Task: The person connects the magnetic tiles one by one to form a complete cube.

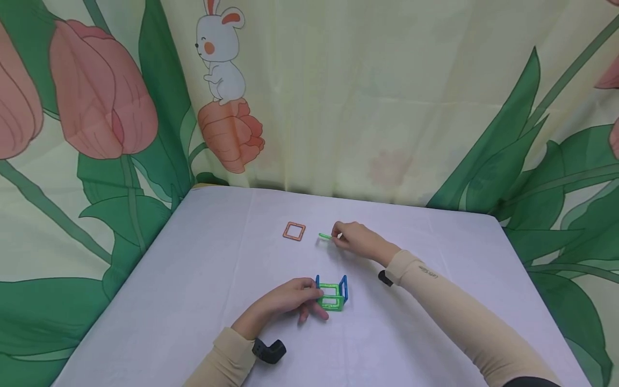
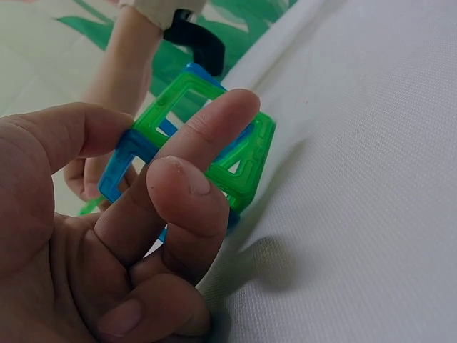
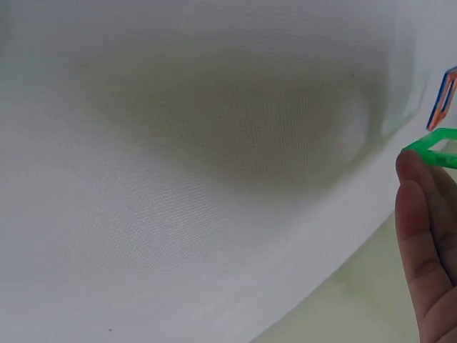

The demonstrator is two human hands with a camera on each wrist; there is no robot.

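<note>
Pinched in the right hand (image 1: 359,240) is a green tile (image 1: 324,236), near the tabletop (image 1: 203,269)'s far edge; the left hand (image 1: 289,296) grips a blue-and-green frame (image 1: 331,308) farther from it.

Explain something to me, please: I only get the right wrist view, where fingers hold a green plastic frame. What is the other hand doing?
Observer: The left hand is holding a small structure of see-through green and blue plastic frames.
Visitor: Oh! How is that built?
Observer: Two blue frames stand upright on it, one at each side as the head view shows it.
Visitor: And the orange plastic frame cut off at the edge of my picture, what shape is it?
Observer: The head view shows all four of its sides: it is a square with an open middle.
</note>
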